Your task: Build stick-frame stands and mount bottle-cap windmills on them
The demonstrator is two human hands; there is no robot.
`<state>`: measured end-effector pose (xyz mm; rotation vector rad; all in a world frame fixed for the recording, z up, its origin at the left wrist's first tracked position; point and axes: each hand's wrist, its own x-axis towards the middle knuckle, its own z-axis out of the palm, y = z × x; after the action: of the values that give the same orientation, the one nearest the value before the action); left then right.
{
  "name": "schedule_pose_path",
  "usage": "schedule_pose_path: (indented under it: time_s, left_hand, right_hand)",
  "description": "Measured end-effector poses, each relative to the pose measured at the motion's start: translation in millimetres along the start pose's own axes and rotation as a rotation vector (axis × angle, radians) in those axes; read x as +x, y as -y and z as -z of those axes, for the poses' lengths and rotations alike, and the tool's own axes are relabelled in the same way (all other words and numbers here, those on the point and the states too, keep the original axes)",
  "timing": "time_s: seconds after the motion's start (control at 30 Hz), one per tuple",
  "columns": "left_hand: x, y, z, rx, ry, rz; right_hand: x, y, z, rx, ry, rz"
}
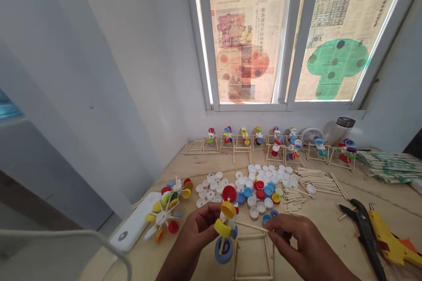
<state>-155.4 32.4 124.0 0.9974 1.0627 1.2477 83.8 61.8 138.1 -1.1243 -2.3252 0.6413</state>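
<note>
My left hand (205, 227) is closed around the side of a small bottle-cap wheel (227, 211), whose red, yellow, white and blue caps sit on stick spokes. From that wheel a thin wooden stick (251, 227) runs to the right. Thumb and fingers of my right hand (298, 239) pinch the stick's far end. Just beneath is a frame of wooden sticks (253, 277) on the table, its lower part cut off by the picture edge. Whether the stick rests on the frame I cannot tell.
Loose white caps (242, 181) and wooden sticks (318, 180) lie behind my hands. Left are more cap wheels (162, 217) beside a white phone-like object (138, 221). Black cutters (364, 232) and a yellow glue gun (389, 237) lie right. Finished-looking wheel stands (259, 140) line the wall.
</note>
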Motion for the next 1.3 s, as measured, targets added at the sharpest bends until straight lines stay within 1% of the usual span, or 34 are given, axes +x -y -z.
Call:
schedule_pose_path:
  time_s: [0.1,0.33,0.43,0.6,0.7,0.87,1.0,1.3]
  left_hand:
    - [2,0,-0.3,-0.006,-0.021,0.002]
    - [7,-3,-2.3,0.006,0.024,0.017]
    - [10,-3,-2.7,-0.002,0.050,0.022]
    - [16,-1,-5.6,-0.008,0.085,0.055]
    - [18,2,-8.9,-0.046,0.081,0.050]
    - [20,4,-15.0,-0.043,0.141,0.051]
    - [22,4,-19.7,-0.073,0.144,0.056]
    - [26,-1,-28.2,-0.037,0.156,0.092]
  right_hand:
    - [1,-3,-1,0.046,-0.002,-0.029]
    - [5,-7,-2,0.156,-0.069,-0.080]
    - [5,-11,-3,0.183,-0.091,-0.072]
    - [6,-16,-8,0.244,-0.185,-0.111]
    - [7,-15,-12,0.281,-0.134,-0.126]
    - [9,-14,-16,0.294,-0.063,-0.134]
    - [12,-17,-16,0.299,0.001,-0.135]
    - [18,-23,-15,0.248,0.075,-0.162]
